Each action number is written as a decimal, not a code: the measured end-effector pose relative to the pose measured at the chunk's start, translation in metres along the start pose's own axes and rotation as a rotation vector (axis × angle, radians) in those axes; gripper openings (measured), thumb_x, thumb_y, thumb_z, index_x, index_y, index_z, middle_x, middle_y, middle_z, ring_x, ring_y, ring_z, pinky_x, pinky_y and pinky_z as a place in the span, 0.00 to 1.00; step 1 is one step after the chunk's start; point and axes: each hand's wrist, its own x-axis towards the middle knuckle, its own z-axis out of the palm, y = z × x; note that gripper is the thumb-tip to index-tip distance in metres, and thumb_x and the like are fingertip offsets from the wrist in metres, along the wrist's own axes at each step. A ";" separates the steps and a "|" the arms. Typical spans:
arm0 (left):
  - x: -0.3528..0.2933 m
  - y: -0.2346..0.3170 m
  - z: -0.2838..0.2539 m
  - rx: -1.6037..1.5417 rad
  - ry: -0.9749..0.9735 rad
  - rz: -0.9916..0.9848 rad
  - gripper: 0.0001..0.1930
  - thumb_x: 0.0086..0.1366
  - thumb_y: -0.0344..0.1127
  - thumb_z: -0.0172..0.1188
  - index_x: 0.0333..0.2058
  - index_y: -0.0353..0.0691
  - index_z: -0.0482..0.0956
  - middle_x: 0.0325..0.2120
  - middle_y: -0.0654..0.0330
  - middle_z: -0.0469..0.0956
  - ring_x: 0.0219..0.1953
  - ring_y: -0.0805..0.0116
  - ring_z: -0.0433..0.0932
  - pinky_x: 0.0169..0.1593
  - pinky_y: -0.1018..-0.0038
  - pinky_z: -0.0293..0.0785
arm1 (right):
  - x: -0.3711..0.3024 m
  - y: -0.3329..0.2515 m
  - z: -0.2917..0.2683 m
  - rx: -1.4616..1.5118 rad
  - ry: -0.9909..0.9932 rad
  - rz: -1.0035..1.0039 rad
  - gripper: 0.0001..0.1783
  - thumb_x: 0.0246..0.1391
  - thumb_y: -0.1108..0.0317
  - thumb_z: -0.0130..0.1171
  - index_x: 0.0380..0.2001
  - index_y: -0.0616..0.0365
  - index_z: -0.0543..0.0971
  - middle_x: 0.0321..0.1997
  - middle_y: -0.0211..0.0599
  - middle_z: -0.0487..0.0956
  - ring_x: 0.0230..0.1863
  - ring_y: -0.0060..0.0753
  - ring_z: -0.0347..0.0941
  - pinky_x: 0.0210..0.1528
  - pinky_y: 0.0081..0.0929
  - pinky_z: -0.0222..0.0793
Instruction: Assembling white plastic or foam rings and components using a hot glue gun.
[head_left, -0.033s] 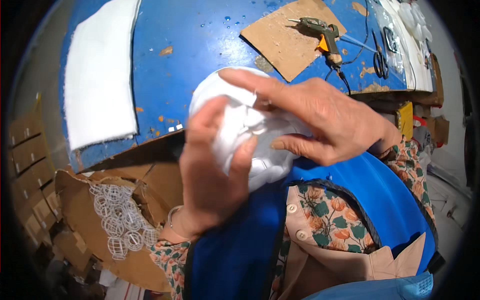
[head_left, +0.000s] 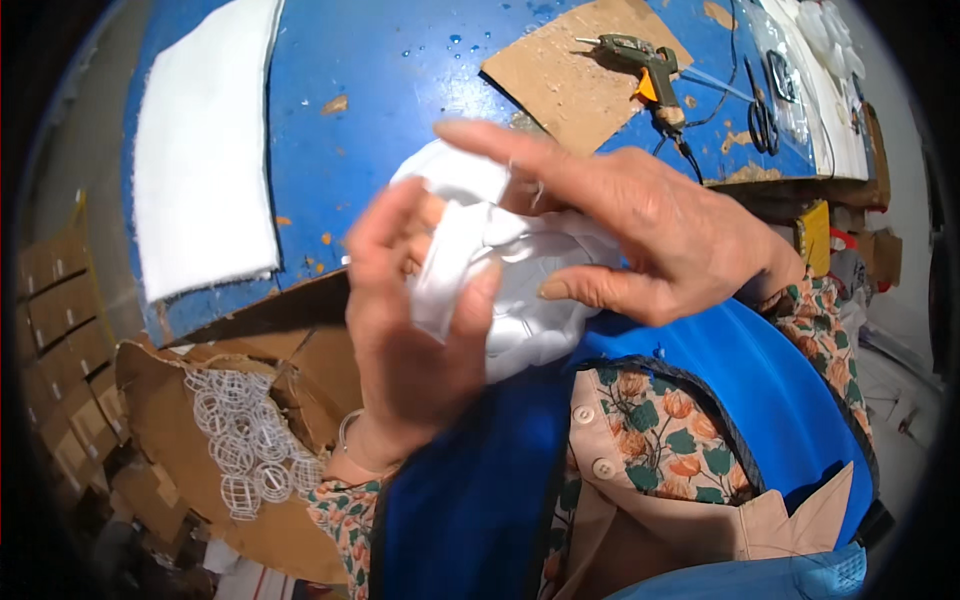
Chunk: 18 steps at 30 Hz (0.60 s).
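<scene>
Between my hands, just off the near edge of the blue table (head_left: 350, 60), is a rounded bundle of glossy white fabric (head_left: 535, 310), folded and gathered around a hollow middle. My left hand (head_left: 410, 335) pinches a folded flap of it between thumb and fingers; this hand is slightly blurred. From the right, my right hand (head_left: 665, 240) grips the bundle, thumb on the near side and index finger stretched across the far rim. Its other fingers are hidden behind the fabric. A loose thread shows near the right index finger.
A glue gun (head_left: 645, 75) lies on a cardboard sheet (head_left: 540, 75), its cord trailing right towards black scissors (head_left: 762, 125). White padding (head_left: 205, 160) covers the table's left part. Below left, a cardboard box (head_left: 250, 535) contains several white wire frames (head_left: 240, 430).
My left hand has shifted slightly left, drawing the white flap with it and opening the folds more. My right hand stays almost in place on the bundle.
</scene>
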 end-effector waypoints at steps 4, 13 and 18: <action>0.001 0.004 0.000 -0.092 -0.047 -0.053 0.29 0.55 0.21 0.58 0.56 0.30 0.59 0.38 0.53 0.75 0.40 0.69 0.74 0.46 0.76 0.70 | -0.005 -0.003 0.002 0.064 0.104 -0.038 0.44 0.44 0.70 0.57 0.65 0.55 0.49 0.40 0.56 0.74 0.44 0.58 0.72 0.44 0.45 0.69; -0.012 -0.005 -0.004 0.057 -0.069 0.094 0.23 0.54 0.14 0.55 0.50 0.29 0.66 0.39 0.52 0.75 0.41 0.67 0.76 0.46 0.76 0.72 | -0.014 -0.021 -0.010 0.131 -0.048 0.165 0.45 0.40 0.76 0.62 0.63 0.64 0.54 0.44 0.51 0.75 0.41 0.49 0.74 0.44 0.37 0.69; -0.008 -0.001 -0.004 0.315 -0.075 0.265 0.22 0.48 0.18 0.61 0.44 0.31 0.71 0.32 0.51 0.75 0.32 0.58 0.77 0.36 0.69 0.73 | -0.008 0.011 -0.009 0.230 -0.157 0.002 0.47 0.40 0.72 0.63 0.63 0.61 0.53 0.39 0.51 0.76 0.38 0.48 0.76 0.37 0.36 0.70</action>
